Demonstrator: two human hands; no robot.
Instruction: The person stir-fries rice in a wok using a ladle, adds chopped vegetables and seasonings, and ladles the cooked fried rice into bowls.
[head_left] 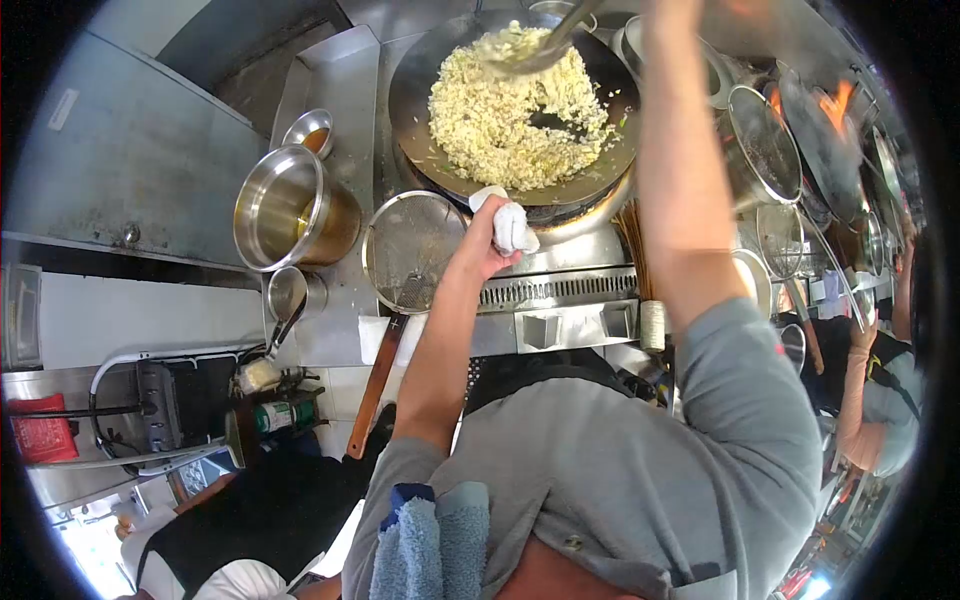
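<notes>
A large dark wok [408,125] holds a heap of fried rice [500,130] with bits of green in it. My left hand [490,235] is closed around a folded white cloth [512,228] at the wok's near rim. In the air over the far part of the rice is a ladle [535,60], tilted, its handle running out past the top edge. My right forearm [685,150] reaches up along the wok's right side, smeared by motion. My right hand lies beyond the top edge, so its fingers and its hold are hidden.
Left of the wok stand a steel pot [325,215], a small bowl of brown sauce [312,133] and a round strainer [415,250] with a wooden handle. Flames [835,105] rise at another wok on the right, near a co-worker's arm [855,390]. Another person [230,520] is lower left.
</notes>
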